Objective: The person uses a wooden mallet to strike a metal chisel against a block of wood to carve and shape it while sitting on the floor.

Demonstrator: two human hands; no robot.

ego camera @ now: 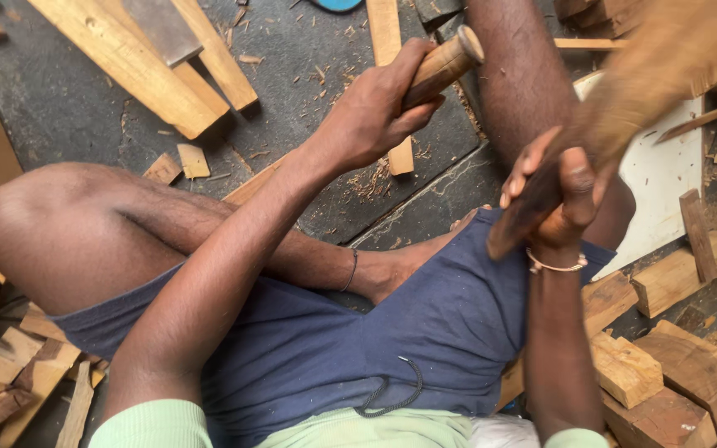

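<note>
Left hand (371, 108) grips a round, light wooden handle (444, 62).

You've got no packages, labels, signs or screens in view here.
</note>
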